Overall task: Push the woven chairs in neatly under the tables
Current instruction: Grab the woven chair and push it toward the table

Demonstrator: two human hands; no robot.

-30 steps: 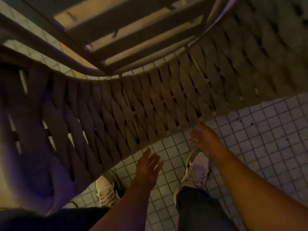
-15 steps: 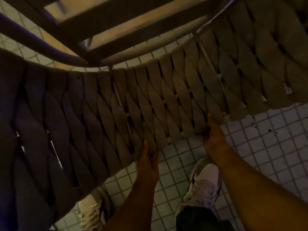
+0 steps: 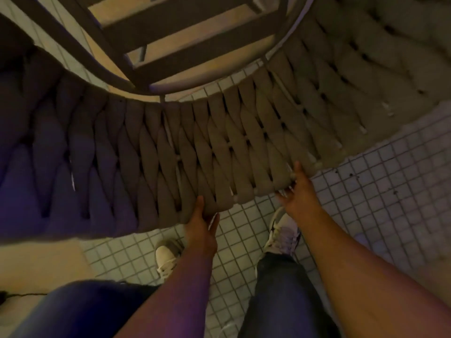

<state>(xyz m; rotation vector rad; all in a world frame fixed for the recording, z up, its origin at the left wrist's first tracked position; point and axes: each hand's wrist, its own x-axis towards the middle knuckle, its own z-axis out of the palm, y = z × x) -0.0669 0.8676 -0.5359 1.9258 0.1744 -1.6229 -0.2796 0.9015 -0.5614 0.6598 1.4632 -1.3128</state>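
A small-tiled floor [image 3: 380,191] carries the woven chair [image 3: 219,142], whose curved backrest spans the view, its slatted seat [image 3: 185,37] beyond it at the top. The left hand [image 3: 201,224] grips the backrest's near rim, thumb over the weave. The right hand [image 3: 299,191] clasps the same rim further right. Two pale sneakers [image 3: 284,236] stand below.

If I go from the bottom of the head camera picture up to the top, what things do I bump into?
Dark trouser legs → pale shoes on the tiled floor → left hand and right hand → woven chair back → slatted seat.
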